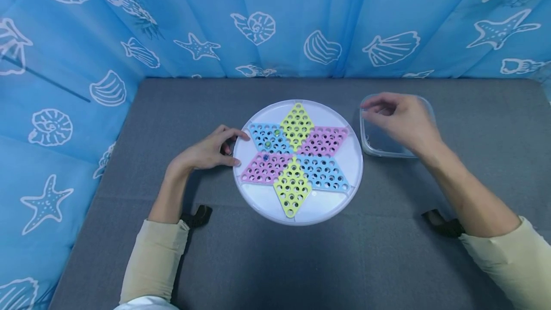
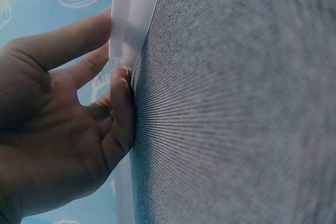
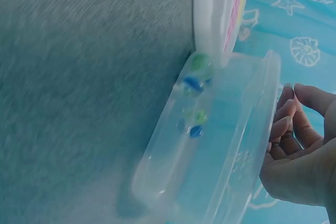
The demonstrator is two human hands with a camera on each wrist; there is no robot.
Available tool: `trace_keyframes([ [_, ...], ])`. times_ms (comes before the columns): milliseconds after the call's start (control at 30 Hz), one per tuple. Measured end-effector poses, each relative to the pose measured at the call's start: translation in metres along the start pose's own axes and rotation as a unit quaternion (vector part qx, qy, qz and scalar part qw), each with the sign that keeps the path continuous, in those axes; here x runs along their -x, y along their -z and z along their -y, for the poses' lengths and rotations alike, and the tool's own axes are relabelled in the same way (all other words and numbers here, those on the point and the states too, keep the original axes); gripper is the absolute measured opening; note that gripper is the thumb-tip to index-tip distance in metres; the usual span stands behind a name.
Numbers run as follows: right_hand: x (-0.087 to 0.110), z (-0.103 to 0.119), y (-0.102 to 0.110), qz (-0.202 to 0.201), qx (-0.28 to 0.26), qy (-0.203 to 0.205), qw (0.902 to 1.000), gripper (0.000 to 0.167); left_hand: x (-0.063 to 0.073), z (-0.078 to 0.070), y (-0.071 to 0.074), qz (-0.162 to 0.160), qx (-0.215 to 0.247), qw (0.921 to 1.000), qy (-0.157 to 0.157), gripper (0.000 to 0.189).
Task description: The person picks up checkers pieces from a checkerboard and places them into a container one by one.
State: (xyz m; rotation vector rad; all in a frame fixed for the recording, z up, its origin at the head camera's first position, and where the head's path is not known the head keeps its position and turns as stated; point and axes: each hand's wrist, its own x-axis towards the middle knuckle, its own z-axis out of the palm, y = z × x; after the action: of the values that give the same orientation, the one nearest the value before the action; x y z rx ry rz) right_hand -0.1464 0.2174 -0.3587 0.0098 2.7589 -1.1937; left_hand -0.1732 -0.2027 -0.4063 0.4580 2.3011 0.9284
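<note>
A round white Chinese checkers board (image 1: 225, 204) lies on the table, its star of holes in yellow, pink and blue. Two green marbles (image 1: 277, 133) sit in the upper-left blue point and a blue marble (image 1: 266, 158) in the left pink point. My left hand (image 1: 208, 149) grips the board's left rim with thumb and fingers. Over the clear plastic container (image 1: 389, 153), right of the board, hovers my right hand (image 1: 404, 118), its fingers loosely bent and no marble showing between them. Several green and blue marbles (image 3: 196, 131) lie in the container, seen through its wall in the right wrist view.
Grey cloth covers the table (image 1: 275, 262). Behind it and along the left hangs a blue curtain (image 1: 292, 18) with white shell prints. The container stands close beside the board's right rim. Dark straps (image 1: 443, 224) show near both wrists.
</note>
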Motion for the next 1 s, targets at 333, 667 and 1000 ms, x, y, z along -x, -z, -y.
trace_keyframes([
  [333,0.001,0.021,-0.011,0.016,-0.028,0.03,0.999,0.034,0.0,0.001,0.0,0.001,0.0,1.0,-0.004,0.06],
  [667,-0.003,0.034,-0.03,0.041,-0.017,0.073,0.9964,0.023,0.0,-0.001,-0.002,-0.002,-0.004,1.0,-0.003,0.059],
  [1000,-0.013,0.045,-0.058,0.073,-0.031,0.12,0.9897,0.024,-0.001,-0.002,0.001,0.0,-0.002,1.0,0.008,0.06],
])
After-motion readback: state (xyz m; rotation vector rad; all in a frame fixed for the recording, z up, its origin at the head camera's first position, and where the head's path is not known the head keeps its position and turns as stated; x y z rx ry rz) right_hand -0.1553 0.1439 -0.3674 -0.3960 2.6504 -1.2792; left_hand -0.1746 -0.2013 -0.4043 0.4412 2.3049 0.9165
